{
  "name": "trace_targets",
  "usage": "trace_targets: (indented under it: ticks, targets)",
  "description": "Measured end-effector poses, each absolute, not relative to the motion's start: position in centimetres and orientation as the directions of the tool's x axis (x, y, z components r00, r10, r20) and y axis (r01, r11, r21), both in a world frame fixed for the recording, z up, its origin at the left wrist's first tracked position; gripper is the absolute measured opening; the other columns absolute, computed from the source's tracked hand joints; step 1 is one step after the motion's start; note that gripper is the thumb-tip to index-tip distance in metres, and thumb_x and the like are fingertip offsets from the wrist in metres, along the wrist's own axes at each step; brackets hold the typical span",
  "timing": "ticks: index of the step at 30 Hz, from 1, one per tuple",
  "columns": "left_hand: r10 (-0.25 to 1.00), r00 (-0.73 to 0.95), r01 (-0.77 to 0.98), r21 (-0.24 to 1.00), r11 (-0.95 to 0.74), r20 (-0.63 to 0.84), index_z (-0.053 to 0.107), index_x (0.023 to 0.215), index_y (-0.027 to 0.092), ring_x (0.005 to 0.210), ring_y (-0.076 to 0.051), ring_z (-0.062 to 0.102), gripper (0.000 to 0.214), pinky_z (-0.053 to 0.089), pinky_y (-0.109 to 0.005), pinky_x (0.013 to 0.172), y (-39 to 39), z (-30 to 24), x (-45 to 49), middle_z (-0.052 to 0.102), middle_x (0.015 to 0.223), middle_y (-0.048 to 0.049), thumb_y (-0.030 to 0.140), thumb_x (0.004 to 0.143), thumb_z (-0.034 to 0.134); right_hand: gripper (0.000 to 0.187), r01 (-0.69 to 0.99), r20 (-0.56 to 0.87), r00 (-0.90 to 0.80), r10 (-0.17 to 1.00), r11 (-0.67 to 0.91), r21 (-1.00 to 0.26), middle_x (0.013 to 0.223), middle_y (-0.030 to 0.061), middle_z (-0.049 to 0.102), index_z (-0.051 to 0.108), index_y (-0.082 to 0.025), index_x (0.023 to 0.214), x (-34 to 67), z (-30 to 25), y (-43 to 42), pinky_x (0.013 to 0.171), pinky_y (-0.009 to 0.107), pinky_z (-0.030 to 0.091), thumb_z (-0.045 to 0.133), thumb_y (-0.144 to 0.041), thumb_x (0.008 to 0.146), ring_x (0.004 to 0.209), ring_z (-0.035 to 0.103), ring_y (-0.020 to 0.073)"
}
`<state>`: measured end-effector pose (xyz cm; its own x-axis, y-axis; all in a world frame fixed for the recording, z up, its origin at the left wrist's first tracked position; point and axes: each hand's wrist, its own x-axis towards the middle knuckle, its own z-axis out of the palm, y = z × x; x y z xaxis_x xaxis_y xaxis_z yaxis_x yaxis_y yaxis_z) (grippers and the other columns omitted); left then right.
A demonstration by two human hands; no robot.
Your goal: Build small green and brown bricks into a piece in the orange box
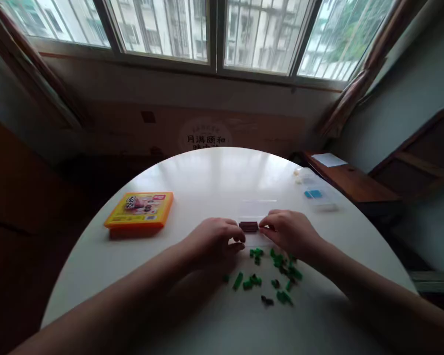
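Observation:
A small dark brown ridged block [248, 227], which looks like several thin strips side by side, lies on the white round table [214, 172]. My left hand [222, 236] is at its left end, fingers curled and thumb apart from them, with nothing visible between. At the block's right end, my right hand [290, 230] has its thumb and fingertips drawn together against the edge. Faint straight lines around the block suggest a clear flat sheet. Small green pieces [253, 281] and a few dark brown pieces [267, 301] are scattered nearer to me, some beside my right wrist.
An orange box [140, 209] with a printed label lies at the table's left. Toward the right edge is a clear plastic container [323, 201] with blue pieces [313, 194]. A wooden stand [355, 182] bearing a white sheet [329, 159] is beyond the table.

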<state>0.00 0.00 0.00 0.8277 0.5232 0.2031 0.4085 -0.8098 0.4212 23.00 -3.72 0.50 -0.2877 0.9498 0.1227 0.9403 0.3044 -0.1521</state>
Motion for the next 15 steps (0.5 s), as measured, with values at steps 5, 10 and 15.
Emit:
trace_targets:
  ticks: [5, 10, 15]
  targets:
    - [0.559, 0.804, 0.442, 0.425, -0.790, 0.203, 0.069, 0.095, 0.025, 0.061, -0.009, 0.055, 0.018, 0.039, -0.020, 0.059, -0.3, 0.2, -0.2, 0.069, 0.086, 0.0019, 0.022, 0.079, 0.064, 0.015, 0.926, 0.178, -0.319, 0.931, 0.346, -0.153, 0.082, -0.0030, 0.068, 0.073, -0.029, 0.088, 23.1, 0.9, -4.3, 0.059, 0.025, 0.033, 0.058, -0.029, 0.087, 0.071, 0.060, 0.0125]
    - [0.491, 0.848, 0.399, 0.372, -0.838, 0.198, 0.067, 0.101, 0.026, 0.064, -0.009, 0.058, 0.020, 0.040, -0.021, 0.060, -0.6, 1.0, -0.5, 0.069, 0.093, 0.0013, 0.024, 0.083, 0.062, 0.016, 0.857, 0.256, -0.451, 0.855, 0.495, -0.145, 0.086, -0.0007, 0.067, 0.072, -0.027, 0.093, 24.1, 2.5, -5.3, 0.062, 0.023, 0.035, 0.057, -0.023, 0.089, 0.073, 0.057, 0.0110]
    - [0.372, 0.914, 0.298, 0.357, -0.885, 0.160, 0.070, 0.087, 0.026, 0.066, -0.009, 0.059, 0.011, 0.039, -0.020, 0.060, -1.1, 1.7, -0.4, 0.068, 0.087, 0.0024, 0.023, 0.085, 0.059, 0.018, 0.689, 0.111, -0.697, 0.708, 0.705, -0.170, 0.075, -0.0005, 0.063, 0.071, -0.025, 0.091, 25.0, 4.3, -6.3, 0.059, 0.024, 0.029, 0.054, -0.023, 0.091, 0.065, 0.050, 0.0088]
